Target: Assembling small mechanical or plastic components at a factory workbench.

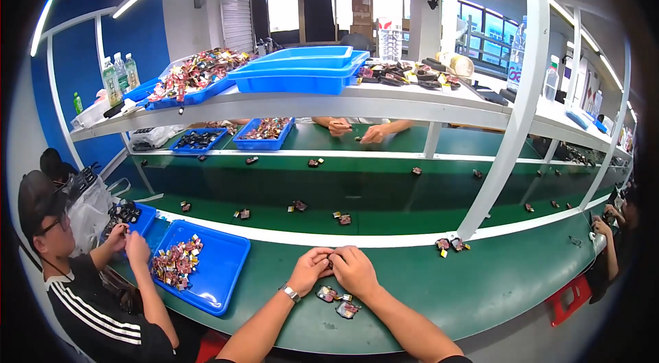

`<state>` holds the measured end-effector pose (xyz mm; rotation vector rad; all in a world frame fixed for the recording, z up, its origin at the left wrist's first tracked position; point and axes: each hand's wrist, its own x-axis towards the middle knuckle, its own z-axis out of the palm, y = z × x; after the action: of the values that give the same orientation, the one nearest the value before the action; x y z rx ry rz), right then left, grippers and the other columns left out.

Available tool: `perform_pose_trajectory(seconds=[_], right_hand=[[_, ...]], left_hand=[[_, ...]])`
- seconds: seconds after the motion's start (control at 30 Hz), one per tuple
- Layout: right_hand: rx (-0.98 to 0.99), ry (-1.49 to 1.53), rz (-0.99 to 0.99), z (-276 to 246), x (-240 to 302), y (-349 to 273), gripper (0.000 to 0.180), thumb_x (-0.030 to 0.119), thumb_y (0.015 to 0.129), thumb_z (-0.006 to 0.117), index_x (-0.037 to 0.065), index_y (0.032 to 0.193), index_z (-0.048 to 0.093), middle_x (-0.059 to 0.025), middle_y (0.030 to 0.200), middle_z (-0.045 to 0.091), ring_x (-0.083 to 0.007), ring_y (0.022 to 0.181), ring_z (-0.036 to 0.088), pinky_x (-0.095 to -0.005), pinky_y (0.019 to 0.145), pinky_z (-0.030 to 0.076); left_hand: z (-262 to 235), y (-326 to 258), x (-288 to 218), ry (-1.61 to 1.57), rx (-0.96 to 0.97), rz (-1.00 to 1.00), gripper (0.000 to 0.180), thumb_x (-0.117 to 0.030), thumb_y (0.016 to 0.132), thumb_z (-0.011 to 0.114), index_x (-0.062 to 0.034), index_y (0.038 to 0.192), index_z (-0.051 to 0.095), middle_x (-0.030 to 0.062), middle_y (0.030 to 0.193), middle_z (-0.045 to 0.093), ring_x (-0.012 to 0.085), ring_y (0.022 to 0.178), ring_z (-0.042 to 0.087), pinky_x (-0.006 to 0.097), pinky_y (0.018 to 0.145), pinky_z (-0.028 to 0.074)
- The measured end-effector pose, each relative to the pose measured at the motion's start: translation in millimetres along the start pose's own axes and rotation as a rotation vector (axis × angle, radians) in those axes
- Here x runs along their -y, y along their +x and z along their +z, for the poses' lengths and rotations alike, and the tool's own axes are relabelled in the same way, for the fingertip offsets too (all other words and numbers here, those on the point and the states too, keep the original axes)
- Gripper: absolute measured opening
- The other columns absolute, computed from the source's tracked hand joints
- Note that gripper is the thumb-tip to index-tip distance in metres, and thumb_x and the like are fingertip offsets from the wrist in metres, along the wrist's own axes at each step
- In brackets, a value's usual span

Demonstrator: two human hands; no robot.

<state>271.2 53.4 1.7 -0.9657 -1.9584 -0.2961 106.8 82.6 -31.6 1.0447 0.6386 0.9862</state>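
My left hand (311, 271), with a metal-band watch at its wrist, and my right hand (354, 271) meet over the green worktop (425, 294). Their fingers are closed around one small dark part (331, 264), mostly covered by the fingertips. It looks like a small electronic assembly, but its exact kind is hidden. Just below the hands lie two more small assemblies, one (327, 293) nearer my left wrist and another (348, 309) beside my right forearm. These have reddish-brown boards, dark edges and pale tags.
At left, a blue tray (237, 253) holds a heap of similar assemblies, beside a seated co-worker (82, 280). Beyond a white rail runs a green conveyor (384, 191) with scattered assemblies. A white post (504, 109) and a shelf (329, 105) bearing blue trays stand ahead.
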Motion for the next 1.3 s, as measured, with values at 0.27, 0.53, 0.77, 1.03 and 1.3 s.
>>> perform_pose_trajectory(seconds=[0.27,0.53,0.77,1.03,1.3], right_hand=[[0.036,0.027,-0.008,-4.4,-5.7,-1.3,0.02,0.005,0.068,0.068,0.005,0.088,0.064,-0.0065,0.091,0.059,-0.0229,0.088,0.058,-0.0336,0.075,0.051],[0.038,0.032,0.038,3.3,-4.4,-5.6,0.02,0.005,0.07,0.068,0.004,0.09,0.065,-0.0074,0.091,0.059,-0.0238,0.087,0.059,-0.0338,0.075,0.051],[0.02,0.014,0.113,2.4,-0.1,-7.8,0.017,0.004,0.072,0.071,0.007,0.089,0.069,-0.005,0.093,0.061,-0.0228,0.085,0.06,-0.0335,0.071,0.053],[-0.02,0.185,0.303,3.6,3.2,-7.9,0.02,0.004,0.076,0.071,0.006,0.095,0.069,-0.0096,0.098,0.062,-0.0261,0.089,0.064,-0.0347,0.073,0.055],[-0.033,0.553,0.658,12.7,-4.3,-12.9,0.016,0.001,0.081,0.068,-0.003,0.097,0.067,-0.0135,0.095,0.066,-0.0166,0.074,0.068,-0.0265,0.066,0.056]], left_hand=[[4.1,-1.1,-3.7,0.04,-0.025,-0.019,0.026,0.0,0.097,0.045,-0.0012,0.123,0.05,0.0095,0.12,0.06,0.0164,0.108,0.06,0.03,0.09,0.054],[2.3,-0.4,-2.0,0.047,-0.032,0.004,0.026,0.0,0.097,0.046,-0.0007,0.122,0.05,0.01,0.12,0.06,0.0176,0.108,0.06,0.032,0.091,0.054],[4.1,-0.4,-3.4,0.024,-0.039,0.007,0.025,0.0,0.096,0.046,0.0011,0.121,0.05,0.0115,0.119,0.06,0.0181,0.108,0.061,0.032,0.089,0.056],[7.1,-0.1,-2.2,0.059,-0.097,0.042,0.023,-0.003,0.096,0.052,0.0027,0.117,0.053,0.0123,0.113,0.062,0.0181,0.101,0.064,0.031,0.083,0.057],[14.2,0.5,0.3,0.14,-0.153,0.057,0.02,-0.003,0.095,0.054,0.0029,0.114,0.055,0.0109,0.106,0.065,0.0152,0.093,0.065,0.028,0.076,0.058]])
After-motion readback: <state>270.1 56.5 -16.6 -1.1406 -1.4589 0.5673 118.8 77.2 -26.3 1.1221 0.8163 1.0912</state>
